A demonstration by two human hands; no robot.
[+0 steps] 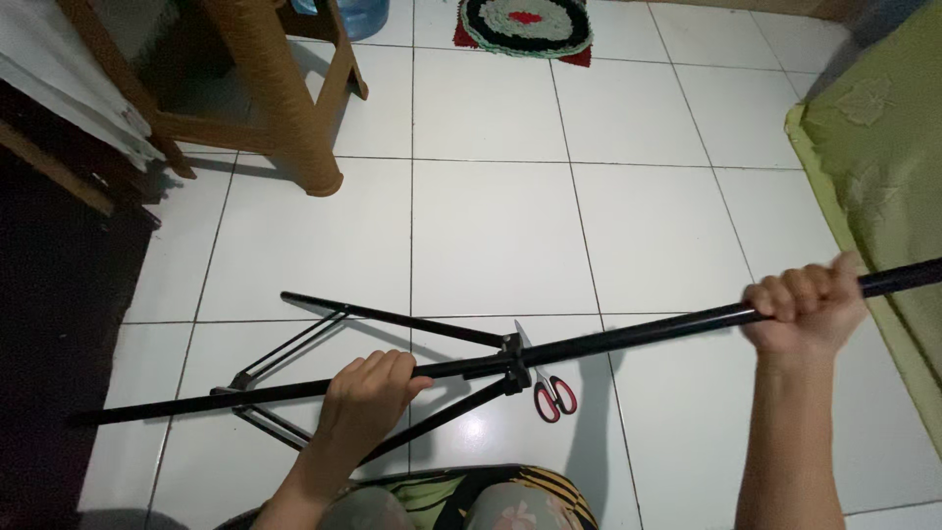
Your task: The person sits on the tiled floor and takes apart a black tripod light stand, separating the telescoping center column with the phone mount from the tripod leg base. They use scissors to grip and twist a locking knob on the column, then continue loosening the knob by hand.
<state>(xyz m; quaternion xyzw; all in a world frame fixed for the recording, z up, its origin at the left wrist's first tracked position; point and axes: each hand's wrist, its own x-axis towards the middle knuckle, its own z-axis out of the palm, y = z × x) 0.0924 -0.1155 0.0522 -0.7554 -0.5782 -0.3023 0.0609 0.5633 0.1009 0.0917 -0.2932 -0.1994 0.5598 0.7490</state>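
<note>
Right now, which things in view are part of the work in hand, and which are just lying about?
In hand:
- black tripod stand, held level above the floor, legs partly spread
- left hand, gripping its centre pole
- right hand, gripping the pole's far end

Lying about:
- red-handled scissors on the tiled floor
- round rug
- wooden furniture leg
- green mattress

The black tripod pole (628,339) runs off the right edge; scissors (546,385) lie partly hidden beneath it.

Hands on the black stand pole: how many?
2. The left hand grips the black stand pole near its leg hub; the right hand grips further up, by the green mattress.
</note>
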